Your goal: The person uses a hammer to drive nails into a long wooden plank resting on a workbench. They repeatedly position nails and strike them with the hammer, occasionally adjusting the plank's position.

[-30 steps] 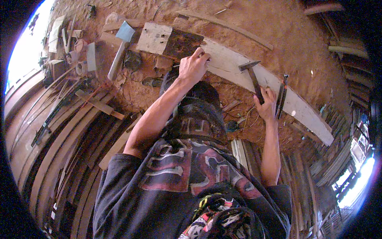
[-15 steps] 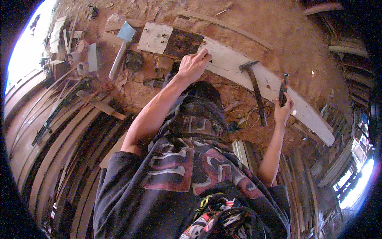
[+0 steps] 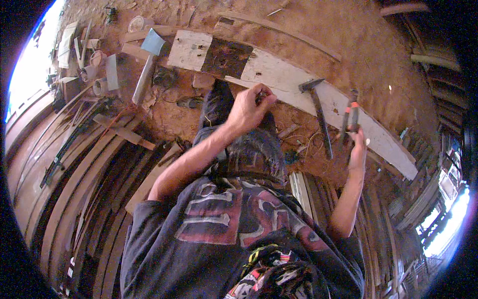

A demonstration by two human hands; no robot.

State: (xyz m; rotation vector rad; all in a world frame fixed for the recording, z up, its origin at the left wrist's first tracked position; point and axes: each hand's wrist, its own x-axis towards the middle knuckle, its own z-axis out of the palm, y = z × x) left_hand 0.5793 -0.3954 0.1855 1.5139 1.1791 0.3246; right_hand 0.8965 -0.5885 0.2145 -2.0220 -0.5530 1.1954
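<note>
Near me, the right hand (image 3: 357,144) is wrapped closed around orange-handled pliers (image 3: 349,115), raised over the earth floor (image 3: 398,65). Left hand (image 3: 249,107) is curled, fingertips pinched at the near edge of the long white plank (image 3: 294,79); I can't tell what they pinch. A hammer (image 3: 318,112) leans across that plank between the hands. Farther left, a blue-headed axe (image 3: 148,62) lies on the floor.
</note>
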